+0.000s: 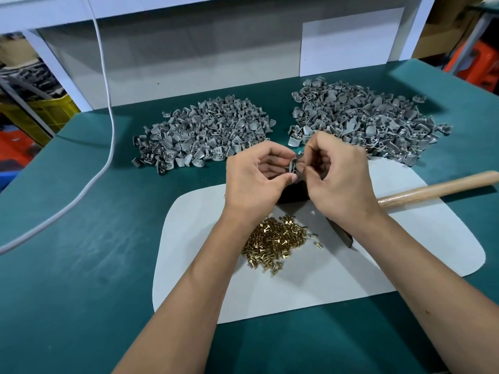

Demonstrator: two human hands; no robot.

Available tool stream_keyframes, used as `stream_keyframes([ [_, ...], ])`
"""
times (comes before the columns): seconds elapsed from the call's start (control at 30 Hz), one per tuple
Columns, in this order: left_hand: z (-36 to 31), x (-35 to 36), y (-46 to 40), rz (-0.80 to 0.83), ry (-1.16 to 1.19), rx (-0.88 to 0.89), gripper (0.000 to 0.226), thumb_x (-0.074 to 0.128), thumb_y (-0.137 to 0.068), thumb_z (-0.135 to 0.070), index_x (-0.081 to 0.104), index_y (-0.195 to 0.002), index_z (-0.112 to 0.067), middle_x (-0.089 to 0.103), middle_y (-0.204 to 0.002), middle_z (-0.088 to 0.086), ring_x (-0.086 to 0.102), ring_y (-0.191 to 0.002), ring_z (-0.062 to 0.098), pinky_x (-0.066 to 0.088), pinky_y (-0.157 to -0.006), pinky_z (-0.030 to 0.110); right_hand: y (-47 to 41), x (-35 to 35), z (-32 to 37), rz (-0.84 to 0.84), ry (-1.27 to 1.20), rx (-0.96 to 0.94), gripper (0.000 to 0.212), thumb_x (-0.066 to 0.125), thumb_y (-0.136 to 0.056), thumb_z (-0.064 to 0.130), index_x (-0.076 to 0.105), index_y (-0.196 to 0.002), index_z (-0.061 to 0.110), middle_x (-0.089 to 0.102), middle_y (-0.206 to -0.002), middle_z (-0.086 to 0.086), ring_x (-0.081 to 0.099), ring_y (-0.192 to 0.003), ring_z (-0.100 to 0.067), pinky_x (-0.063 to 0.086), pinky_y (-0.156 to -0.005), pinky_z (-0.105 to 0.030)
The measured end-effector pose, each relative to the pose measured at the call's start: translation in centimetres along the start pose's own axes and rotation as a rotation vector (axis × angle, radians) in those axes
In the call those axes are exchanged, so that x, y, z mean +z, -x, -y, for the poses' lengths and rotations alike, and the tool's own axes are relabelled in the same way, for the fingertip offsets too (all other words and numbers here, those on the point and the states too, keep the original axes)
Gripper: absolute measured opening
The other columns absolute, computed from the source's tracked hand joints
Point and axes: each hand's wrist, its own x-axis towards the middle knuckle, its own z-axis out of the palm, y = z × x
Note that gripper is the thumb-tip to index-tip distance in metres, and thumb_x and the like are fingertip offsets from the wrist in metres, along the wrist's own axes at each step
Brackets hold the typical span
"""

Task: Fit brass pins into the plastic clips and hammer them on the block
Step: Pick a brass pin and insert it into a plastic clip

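Two bare arms come up from the bottom of the frame — no sleeves, no gloves, no rings, no watch. The left hand [252,179] and right hand [340,179] have short, plain nails.

I see a bench [81,265] covered in dark teal matting, lit evenly from above. At twelve o'clock a grey back panel [202,58] rises behind it, framed by white posts, with a paler white board [351,41] leaning against it toward one o'clock. A white cable [109,109] hangs down at eleven o'clock and trails across the matting. Beyond the frame at nine o'clock sits a yellow crate [51,109]; at two o'clock I make out something orange [475,63], too blurred to identify.
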Motion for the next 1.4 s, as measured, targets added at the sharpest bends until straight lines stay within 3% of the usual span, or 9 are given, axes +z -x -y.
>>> stream_keyframes([
  [0.13,0.3,-0.1,-0.2,-0.007,0.069,-0.018,0.038,0.089,-0.067,0.009,0.073,-0.093,-0.015,0.077,-0.088,0.009,0.076,-0.082,0.022,0.062,-0.078,0.030,-0.1,-0.1,-0.1,-0.021,-0.042,0.001,0.021,0.070,-0.080,-0.008,0.063,-0.082,0.012,0.068,-0.076,0.000,0.068,-0.070,-0.016,0.058,-0.065,-0.043],
  [0.33,0.8,-0.8,-0.5,0.022,0.133,-0.032,0.040,0.089,-0.069,0.006,0.071,-0.097,-0.017,0.076,-0.092,0.008,0.075,-0.085,0.019,0.061,-0.081,0.029,-0.3,-0.7,-0.4,0.006,-0.072,-0.005,0.022,0.076,-0.086,0.001,0.069,-0.103,0.011,0.074,-0.089,0.004,0.073,-0.086,-0.005,0.062,-0.080,-0.031],
  [0.53,1.1,-1.1,-0.7,0.056,0.157,-0.026,0.038,0.088,-0.070,0.004,0.071,-0.100,-0.014,0.077,-0.091,0.007,0.074,-0.082,0.015,0.060,-0.080,0.026,-0.4,-1.0,-0.5,-0.012,0.063,-0.138,0.014,0.078,-0.086,0.007,0.079,-0.100,0.012,0.076,-0.092,0.005,0.070,-0.085,-0.002,0.058,-0.081,-0.024],
  [0.77,1.0,-1.3,-0.7,0.093,0.271,-0.077,0.012,0.071,-0.093,-0.002,0.076,-0.102,-0.007,0.078,-0.087,0.010,0.076,-0.074,0.026,0.062,-0.072,0.030,-0.5,-1.2,-0.2,0.012,0.099,-0.182,0.006,0.073,-0.090,0.005,0.075,-0.095,0.007,0.071,-0.090,0.001,0.064,-0.085,-0.012,0.052,-0.079,-0.025],
  [0.93,1.2,-1.6,-1.0,0.120,0.269,-0.074,0.031,0.078,-0.083,0.004,0.073,-0.114,0.000,0.077,-0.100,0.021,0.073,-0.091,0.031,0.061,-0.090,0.043,-0.4,-1.1,0.0,0.014,0.075,-0.127,0.005,0.072,-0.090,0.004,0.073,-0.095,0.005,0.070,-0.089,-0.002,0.064,-0.083,-0.014,0.052,-0.076,-0.024],
  [1.4,1.0,-1.6,-0.9,0.137,0.318,-0.089,0.034,0.082,-0.072,0.013,0.079,-0.095,-0.012,0.079,-0.084,0.007,0.075,-0.077,0.017,0.061,-0.073,0.026,-0.1,-0.8,0.2,0.037,0.053,-0.026,0.006,0.074,-0.087,0.004,0.075,-0.089,0.010,0.070,-0.079,0.004,0.065,-0.073,-0.008,0.052,-0.069,-0.020],
])
